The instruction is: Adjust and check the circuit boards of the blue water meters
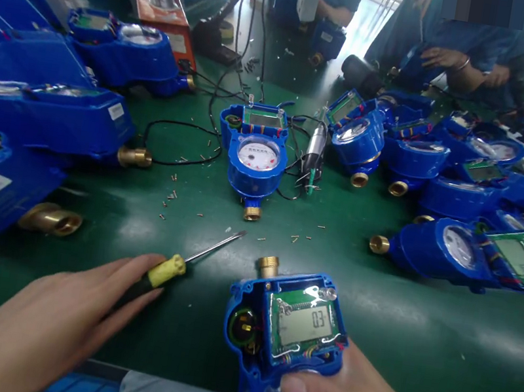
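My left hand (111, 295) is closed around the yellow and black handle of a screwdriver (169, 271), whose metal shaft points up and right over the green table. In my right hand (331, 386) is a blue water meter (247, 286), gripped with the thumb across its round dial. Its housing is uncovered, showing a green circuit board with a lit display reading about 0.3, and a brass fitting at the far end. Beyond it, a second open water meter (257, 162) stands on the table, dial facing up. An electric screwdriver (315, 151) lies just right of that meter.
Several blue meters crowd the left side (41, 114) and the right side (456, 253). Small screws (172, 195) lie scattered mid-table among black cables (174, 122). An orange-based device (180, 40) stands at the back left. Across the table, co-workers' hands (445, 59) handle other meters.
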